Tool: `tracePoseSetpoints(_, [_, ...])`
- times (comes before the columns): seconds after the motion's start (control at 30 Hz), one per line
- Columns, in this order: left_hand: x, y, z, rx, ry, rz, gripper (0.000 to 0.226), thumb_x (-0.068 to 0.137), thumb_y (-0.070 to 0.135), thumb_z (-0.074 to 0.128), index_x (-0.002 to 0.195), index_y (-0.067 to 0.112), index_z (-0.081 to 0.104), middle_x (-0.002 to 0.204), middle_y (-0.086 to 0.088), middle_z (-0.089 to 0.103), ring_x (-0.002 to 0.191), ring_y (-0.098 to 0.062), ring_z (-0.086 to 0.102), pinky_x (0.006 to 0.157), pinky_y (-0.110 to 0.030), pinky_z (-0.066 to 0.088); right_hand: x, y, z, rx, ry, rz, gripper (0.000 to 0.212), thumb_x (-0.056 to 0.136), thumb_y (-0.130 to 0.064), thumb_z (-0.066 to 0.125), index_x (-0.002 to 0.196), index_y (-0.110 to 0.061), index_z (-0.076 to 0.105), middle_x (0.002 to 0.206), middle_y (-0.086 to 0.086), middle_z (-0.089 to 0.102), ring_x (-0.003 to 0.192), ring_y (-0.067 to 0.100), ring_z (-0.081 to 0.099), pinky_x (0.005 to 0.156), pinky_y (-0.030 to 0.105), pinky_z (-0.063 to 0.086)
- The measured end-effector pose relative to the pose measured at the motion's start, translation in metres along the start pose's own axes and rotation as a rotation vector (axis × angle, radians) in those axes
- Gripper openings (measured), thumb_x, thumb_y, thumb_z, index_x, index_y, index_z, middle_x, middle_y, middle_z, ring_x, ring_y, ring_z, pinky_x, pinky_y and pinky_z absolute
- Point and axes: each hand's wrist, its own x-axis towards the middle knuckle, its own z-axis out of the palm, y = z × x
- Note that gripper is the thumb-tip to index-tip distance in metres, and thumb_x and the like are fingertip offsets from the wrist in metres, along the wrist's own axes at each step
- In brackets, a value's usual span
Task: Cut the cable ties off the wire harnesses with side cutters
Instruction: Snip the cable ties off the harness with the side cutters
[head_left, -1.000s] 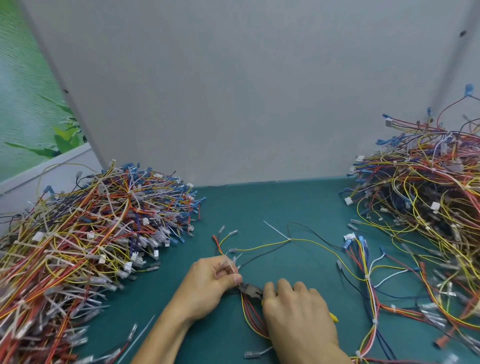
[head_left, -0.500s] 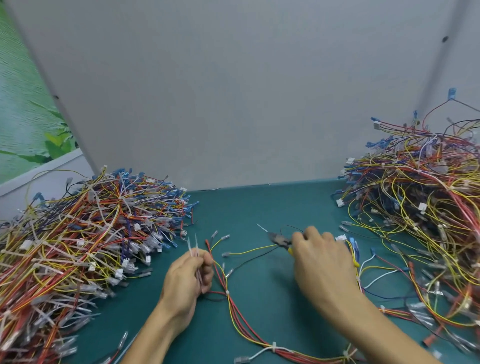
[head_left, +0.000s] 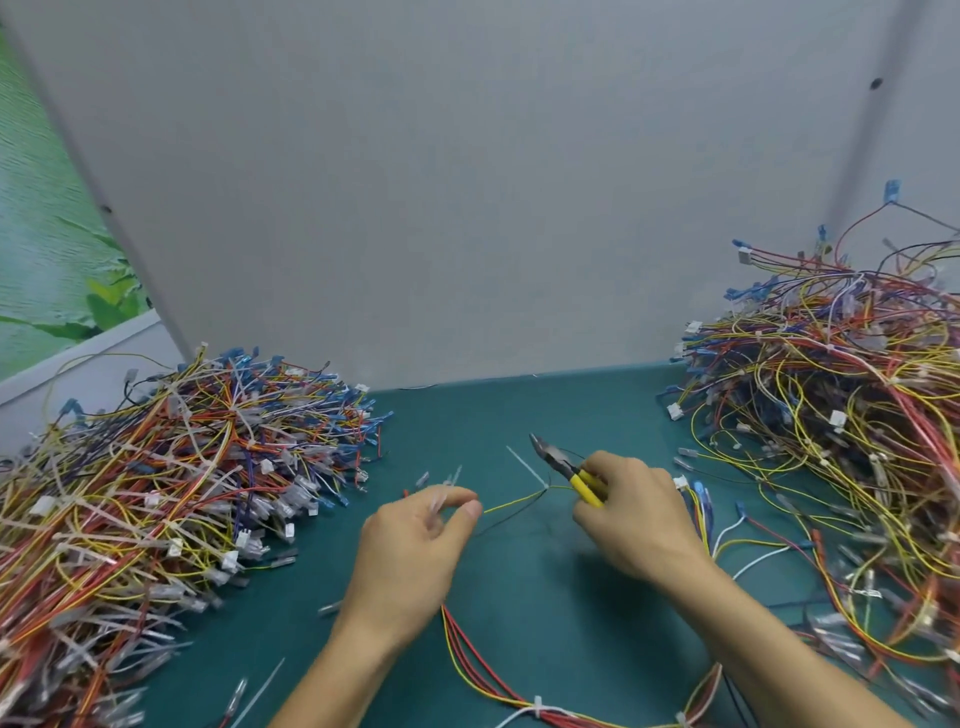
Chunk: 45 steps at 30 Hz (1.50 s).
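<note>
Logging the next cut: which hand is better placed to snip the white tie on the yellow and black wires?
Right hand: it grips the side cutters, whose tips are close to the cable tie. The left hand only pinches the wires.

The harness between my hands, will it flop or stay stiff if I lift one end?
Probably floppy: the harness is thin wires lying in loose curves. Likely light too. Branches reach toward the right pile, so may snag.

The left hand (head_left: 410, 551) and right hand (head_left: 639, 514) are bare, with uncovered forearms (head_left: 769, 644).
</note>
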Motion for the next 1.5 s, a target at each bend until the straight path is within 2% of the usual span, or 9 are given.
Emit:
tracePoseSetpoints(0.1, [0.02, 0.014, 0.007, 0.33, -0.077, 0.131, 0.029, 0.09, 0.036, 0.058, 0.066, 0.019, 0.06, 0.054, -0.003, 0.051, 0.061, -0.023, 0.047, 0.064, -0.033, 0.042, -0.015, 0.001, -0.006, 0.078, 0.053, -0.045, 0.005, 0.075, -0.019, 0.058, 0.078, -0.02, 0.054, 0.066, 0.0, 0.056, 0.074, 0.031, 0.05, 0.063, 0.036, 0.044])
tracePoseSetpoints(0.2, [0.047, 0.023, 0.025, 0.444, -0.211, 0.036, 0.047, 0.091, 0.036, 0.053, 0.052, 0.015, 0.036, 0.047, 0.001, 0.034, 0.057, -0.023, 0.034, 0.055, -0.034, 0.031, -0.027, 0.004, -0.009, 0.151, 0.071, -0.071, 0.016, 0.075, -0.016, 0.06, 0.069, -0.021, 0.047, 0.058, -0.002, 0.05, 0.068, 0.026, 0.048, 0.061, 0.035, 0.041])
tracePoseSetpoints(0.27, [0.061, 0.023, 0.041, 0.223, -0.333, -0.183, 0.046, 0.089, 0.034, 0.057, 0.053, 0.019, 0.034, 0.05, 0.004, 0.027, 0.049, -0.019, 0.025, 0.05, -0.031, 0.021, -0.032, 0.005, -0.012, 0.185, 0.075, -0.074, 0.023, 0.075, -0.015, 0.062, 0.065, -0.026, 0.044, 0.055, -0.005, 0.047, 0.063, 0.02, 0.045, 0.058, 0.029, 0.038])
tracePoseSetpoints(0.33, [0.069, 0.023, 0.054, -0.105, -0.424, -0.461, 0.026, 0.09, 0.03, 0.059, 0.068, 0.018, 0.052, 0.052, 0.003, 0.027, 0.043, -0.014, 0.02, 0.044, -0.022, 0.017, -0.036, 0.005, -0.013, 0.209, 0.077, -0.084, 0.026, 0.075, -0.016, 0.062, 0.063, -0.029, 0.043, 0.054, -0.008, 0.047, 0.059, 0.014, 0.042, 0.055, 0.022, 0.035])
tracePoseSetpoints(0.43, [0.072, 0.02, 0.069, -0.359, -0.496, -0.635, 0.019, 0.09, 0.019, 0.059, 0.072, 0.014, 0.055, 0.052, 0.004, 0.021, 0.04, -0.009, 0.014, 0.038, -0.017, 0.011, -0.04, 0.006, -0.015, 0.219, 0.071, -0.102, 0.023, 0.076, -0.017, 0.063, 0.065, -0.028, 0.047, 0.056, -0.013, 0.048, 0.059, 0.012, 0.041, 0.055, 0.019, 0.035])
tracePoseSetpoints(0.6, [0.062, 0.01, 0.072, -0.354, -0.326, -0.482, 0.03, 0.082, 0.013, 0.068, 0.056, 0.019, 0.053, 0.042, 0.008, 0.03, 0.037, -0.01, 0.022, 0.041, -0.018, 0.018, -0.042, 0.009, -0.02, 0.156, 0.019, -0.052, 0.002, 0.078, -0.022, 0.06, 0.078, -0.021, 0.058, 0.064, -0.001, 0.055, 0.066, 0.017, 0.047, 0.061, 0.026, 0.041])
tracePoseSetpoints(0.8, [0.021, -0.016, 0.062, -0.144, -0.181, -0.169, 0.03, 0.073, 0.037, 0.06, 0.055, 0.016, 0.049, 0.057, 0.004, 0.032, 0.057, -0.012, 0.027, 0.056, -0.03, 0.022, -0.042, 0.005, -0.039, -0.321, -0.055, -0.122, 0.022, 0.086, -0.031, 0.05, 0.106, -0.03, 0.057, 0.1, -0.006, 0.05, 0.099, 0.021, 0.048, 0.071, 0.032, 0.04])
tracePoseSetpoints(1.03, [0.011, -0.022, 0.063, -0.081, -0.153, -0.119, 0.024, 0.079, 0.039, 0.062, 0.065, 0.02, 0.06, 0.052, 0.014, 0.05, 0.054, -0.001, 0.042, 0.057, -0.025, 0.037, -0.047, 0.0, -0.032, -0.643, -0.14, -0.265, 0.017, 0.09, -0.021, 0.044, 0.103, -0.024, 0.055, 0.102, 0.001, 0.046, 0.095, 0.026, 0.041, 0.071, 0.034, 0.022])
tracePoseSetpoints(1.5, [0.015, -0.025, 0.06, -0.114, -0.189, -0.161, 0.022, 0.084, 0.032, 0.065, 0.07, 0.015, 0.063, 0.054, 0.012, 0.047, 0.054, -0.008, 0.04, 0.059, -0.027, 0.035, -0.035, 0.002, -0.017, -0.69, -0.114, -0.437, 0.014, 0.081, -0.012, 0.053, 0.09, -0.02, 0.058, 0.093, 0.003, 0.051, 0.085, 0.027, 0.045, 0.066, 0.035, 0.026])
